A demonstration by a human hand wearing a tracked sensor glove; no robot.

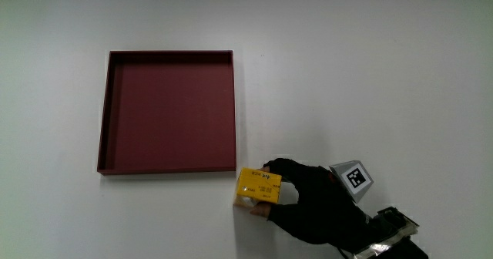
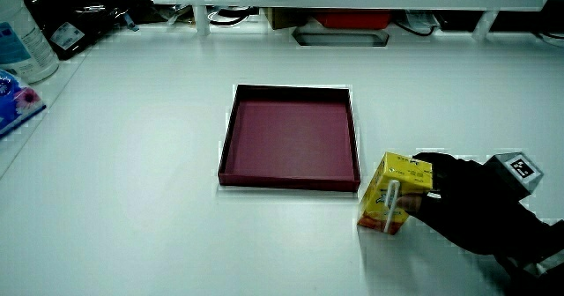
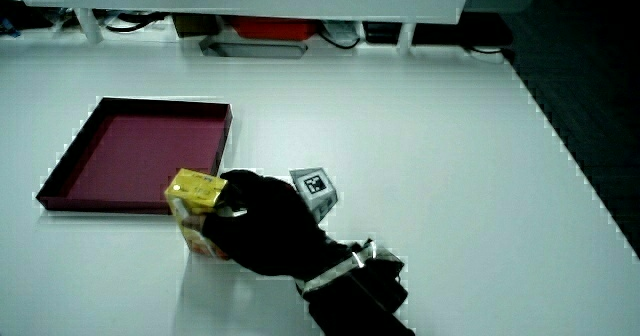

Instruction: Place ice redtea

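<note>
here the hand grips the upright yellow carton beside the tray.

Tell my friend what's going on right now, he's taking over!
Hand: shut on the yellow carton, beside the tray's corner nearest the person.
Carton: outside the red tray, nearer the person than the tray, upright in both side views, apparently resting on the table.
Tray: nothing in it.
Done: carton grasped.
Left: probably put the carton in the tray and let go.
</note>
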